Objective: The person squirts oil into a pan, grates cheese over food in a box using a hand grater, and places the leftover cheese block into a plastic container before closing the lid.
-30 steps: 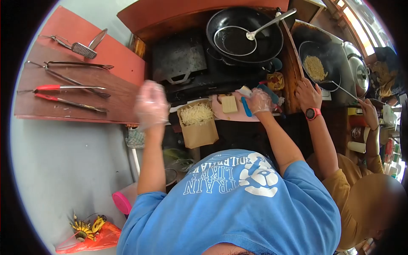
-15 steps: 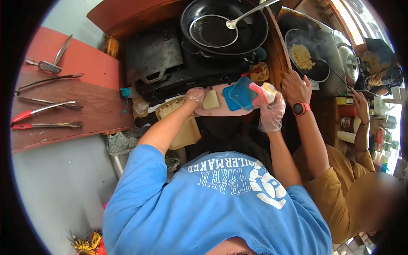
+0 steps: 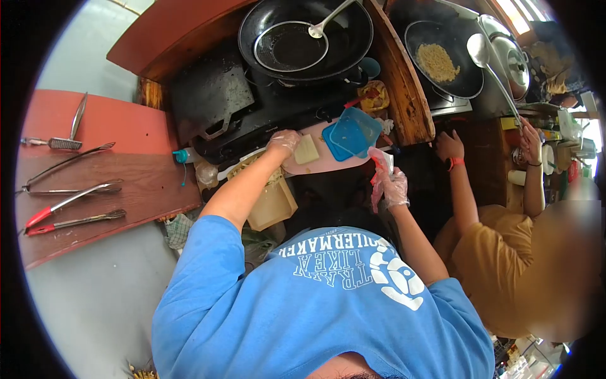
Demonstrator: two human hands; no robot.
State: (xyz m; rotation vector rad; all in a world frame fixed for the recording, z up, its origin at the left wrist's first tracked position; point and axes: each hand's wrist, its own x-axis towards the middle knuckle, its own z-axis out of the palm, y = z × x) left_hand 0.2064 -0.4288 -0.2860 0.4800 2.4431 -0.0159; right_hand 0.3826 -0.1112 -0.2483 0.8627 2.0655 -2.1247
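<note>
My left hand [image 3: 284, 144], in a clear plastic glove, is at the left end of a pink cutting board [image 3: 310, 166]. Its fingers are curled together beside a pale block [image 3: 307, 150] that looks like cheese; whatever they hold is hidden. My right hand [image 3: 395, 188], also gloved, grips a crumpled red-and-white wrapper [image 3: 380, 169] just off the board's right end. Between my hands, a blue plastic container [image 3: 338, 143] rests on the board, with a translucent blue lid [image 3: 356, 131] tilted against it. Left of the board sits a tan box [image 3: 273, 205] with pale shreds near it.
A black wok [image 3: 353, 38] holding a strainer stands behind the board, beside a flat griddle [image 3: 211, 91]. Several tongs [image 3: 76, 203] lie on the red-brown shelf. At right, a co-worker's hand [image 3: 530, 140] holds a ladle [image 3: 480, 52] near a pan of food [image 3: 439, 63].
My right hand has come down toward me, with the wrapper now hanging from it. The co-worker has lifted the ladle from the pan and drawn back the other hand. The view has shifted slightly.
</note>
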